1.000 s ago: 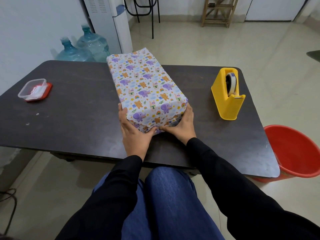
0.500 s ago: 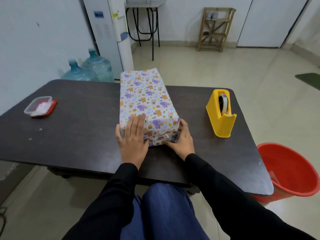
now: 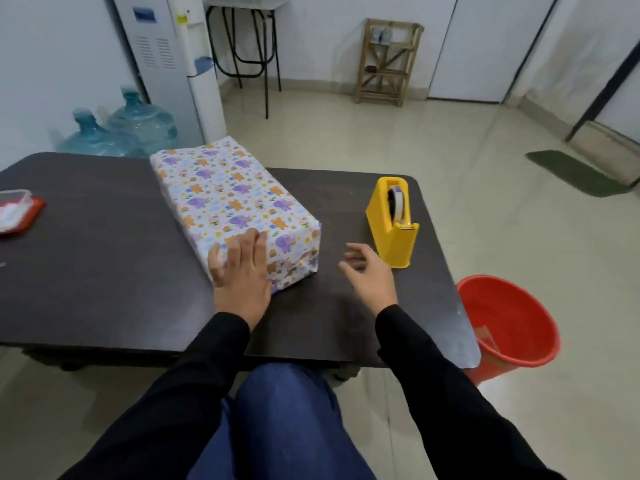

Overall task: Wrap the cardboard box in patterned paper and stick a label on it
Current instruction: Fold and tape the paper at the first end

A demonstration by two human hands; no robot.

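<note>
Box (image 3: pixel 225 188) lies under left hand (image 3: pixel 242 275), grip flat and wide; right hand (image 3: pixel 370 275) hovers beside it, grip loose, empty.

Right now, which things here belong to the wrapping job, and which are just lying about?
Job: wrapped box, left hand pressing flat on its near end; right hand, empty, near the yellow tape dispenser; table.
Lying about: red bucket on the floor, water bottles, wooden rack; small plastic tub, contents unclear.

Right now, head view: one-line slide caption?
Left hand rests flat on the wrapped box; right hand hovers open near the tape dispenser.
</note>
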